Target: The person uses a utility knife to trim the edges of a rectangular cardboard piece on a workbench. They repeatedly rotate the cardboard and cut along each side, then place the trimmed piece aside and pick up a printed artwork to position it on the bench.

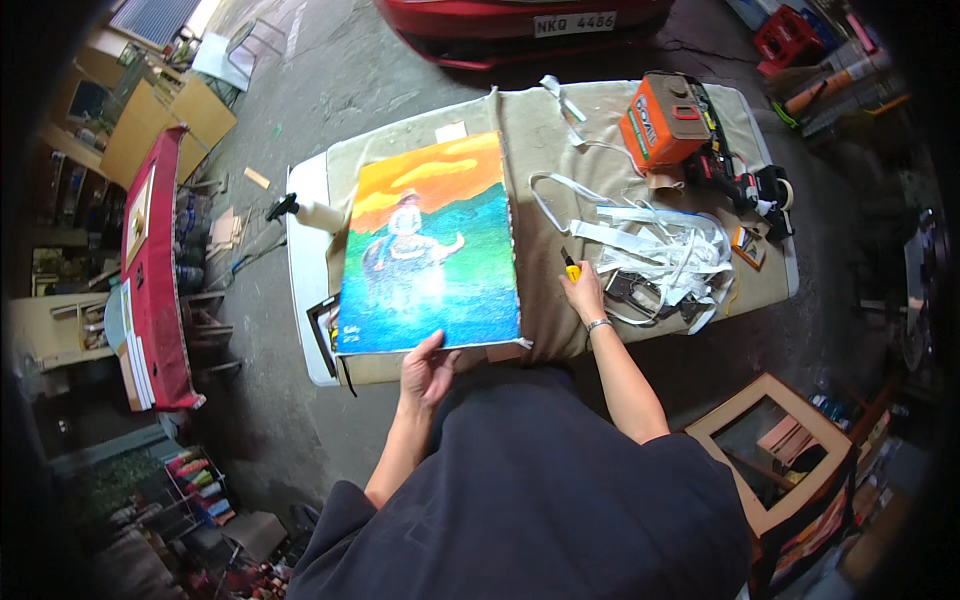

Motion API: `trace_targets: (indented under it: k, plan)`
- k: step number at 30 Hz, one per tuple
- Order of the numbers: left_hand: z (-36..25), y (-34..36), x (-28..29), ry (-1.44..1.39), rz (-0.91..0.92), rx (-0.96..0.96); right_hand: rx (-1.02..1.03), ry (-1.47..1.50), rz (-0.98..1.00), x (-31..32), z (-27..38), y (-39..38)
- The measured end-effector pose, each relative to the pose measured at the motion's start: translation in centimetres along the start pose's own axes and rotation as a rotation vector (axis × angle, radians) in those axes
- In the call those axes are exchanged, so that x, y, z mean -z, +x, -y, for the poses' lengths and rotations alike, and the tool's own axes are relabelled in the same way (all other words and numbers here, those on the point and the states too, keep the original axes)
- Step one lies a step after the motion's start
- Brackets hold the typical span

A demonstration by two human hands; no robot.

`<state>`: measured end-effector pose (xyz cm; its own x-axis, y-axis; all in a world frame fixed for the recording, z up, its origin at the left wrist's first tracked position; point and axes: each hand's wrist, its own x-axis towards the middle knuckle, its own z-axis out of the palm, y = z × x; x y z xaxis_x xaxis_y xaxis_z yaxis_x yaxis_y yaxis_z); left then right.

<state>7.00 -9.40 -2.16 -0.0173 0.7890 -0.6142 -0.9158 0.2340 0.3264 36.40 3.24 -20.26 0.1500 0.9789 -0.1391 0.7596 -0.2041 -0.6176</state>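
Observation:
My left hand grips the lower edge of a painting, its thumb on the front face and its fingers underneath. The painted scene has a figure on a horned animal in blue water, with green hills and an orange sky. In my right hand is a yellow and black utility knife, pointing away from me. Just right of that hand lies a tangled heap of white strips, partly over a clear plastic bag. A cloth-covered table spreads beneath these things.
A white spray bottle lies left of the painting. At the back right sit an orange tin, a cordless drill and a tape roll. A red car stands beyond the table. An empty frame leans at my right.

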Motion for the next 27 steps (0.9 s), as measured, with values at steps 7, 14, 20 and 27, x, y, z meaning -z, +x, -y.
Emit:
trace_targets:
  k: [7,14,20,27]
  plan:
    - [4.6,3.9,4.5,-0.097,-0.004,0.041,-0.005,0.725,0.357,2.6,4.8,0.2]
    - [6.4,4.8,10.0,0.02,-0.205,0.166,-0.325,0.812,0.79,0.3,7.9,-5.1]
    - [2.5,1.8,19.9,0.02,-0.564,0.108,-0.459,0.861,0.606,-5.4,5.2,-8.4]
    - [-2.4,1.2,26.6,0.224,-0.44,-0.182,-0.523,0.866,0.518,-7.0,5.1,-10.2]
